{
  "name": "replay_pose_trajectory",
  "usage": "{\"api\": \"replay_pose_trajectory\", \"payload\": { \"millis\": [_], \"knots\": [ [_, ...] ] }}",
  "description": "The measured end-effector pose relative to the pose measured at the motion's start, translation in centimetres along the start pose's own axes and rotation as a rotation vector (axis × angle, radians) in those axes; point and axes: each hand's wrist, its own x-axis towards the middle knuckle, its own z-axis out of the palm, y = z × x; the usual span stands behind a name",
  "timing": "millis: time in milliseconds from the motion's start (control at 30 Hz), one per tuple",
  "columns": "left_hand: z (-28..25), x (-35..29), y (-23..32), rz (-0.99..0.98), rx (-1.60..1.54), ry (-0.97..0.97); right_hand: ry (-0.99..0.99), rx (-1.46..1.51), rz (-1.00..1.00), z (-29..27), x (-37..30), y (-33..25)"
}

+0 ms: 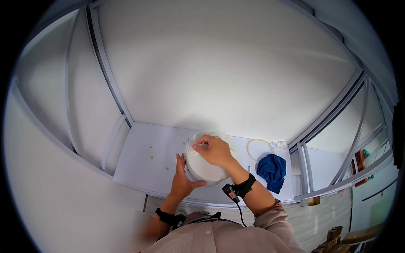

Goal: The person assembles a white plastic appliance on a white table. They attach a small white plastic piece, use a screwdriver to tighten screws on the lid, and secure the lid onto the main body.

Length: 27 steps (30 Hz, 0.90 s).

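A round white lidded container (pixel 206 170) stands on the white tabletop in front of me. My right hand (pixel 213 150) is over its top with the fingers curled in a pinch. What lies between those fingertips, perhaps a part of the lid, is hidden. At the container's near left side is my left hand (pixel 182 182), its fingers stretched out and its thumb spread along the rim. Whether the palm presses on the wall is hard to tell.
A crumpled blue cloth (pixel 272 170) lies at the table's right, beside a pale ring (pixel 249 148) and a small white crumpled thing (pixel 279 145). Small dark and yellowish bits dot the tabletop (pixel 137 162). A white wall (pixel 219 71) rises behind; metal frame posts (pixel 110 80) stand at both sides.
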Motion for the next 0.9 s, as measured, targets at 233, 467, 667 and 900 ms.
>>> {"api": "replay_pose_trajectory", "payload": {
  "millis": [233,467,667,900],
  "knots": [
    [-0.3,0.0,-0.1,-0.008,0.037,-0.051,-0.011,-0.155,-0.023,2.0,0.3,0.1],
    [-0.1,0.3,-1.5,0.117,0.086,0.034,0.07,-0.279,-0.245,2.8,-0.1,0.6],
    [0.1,0.3,-0.4,0.049,-0.018,0.039,0.076,-0.34,-0.278,3.0,-0.2,0.7],
    [-0.1,0.5,0.0,0.011,-0.009,0.031,0.084,-0.372,-0.313,3.7,0.2,1.3]
  ]
}}
